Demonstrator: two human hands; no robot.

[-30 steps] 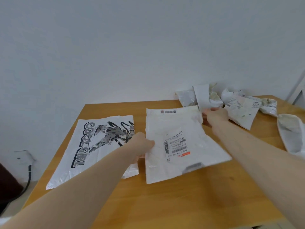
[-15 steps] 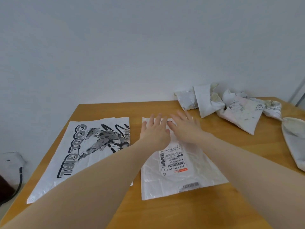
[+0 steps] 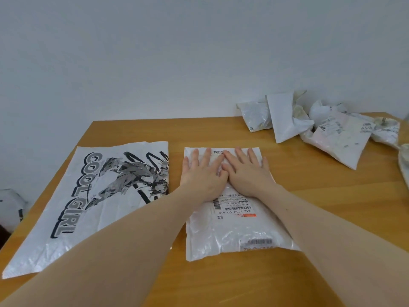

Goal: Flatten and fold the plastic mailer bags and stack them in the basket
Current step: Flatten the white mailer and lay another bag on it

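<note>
A white mailer bag with a shipping label (image 3: pixel 234 231) lies flat in the middle of the wooden table (image 3: pixel 309 207). My left hand (image 3: pixel 202 173) and my right hand (image 3: pixel 246 171) press side by side on its far half, fingers straight and spread. To the left lies a larger flat white mailer printed "COOL GIRL" (image 3: pixel 88 202). A pile of crumpled mailer bags (image 3: pixel 318 127) sits at the table's far right against the wall. No basket is in view.
Another crumpled white bag (image 3: pixel 404 165) pokes in at the right edge. The wall (image 3: pixel 177 52) runs close behind the table. A white object (image 3: pixel 11 207) sits on the floor past the table's left edge.
Both hands let go of the labelled mailer's edges, came together on it and now press flat on its far half. The mailer lies straighter and nearer to me.
</note>
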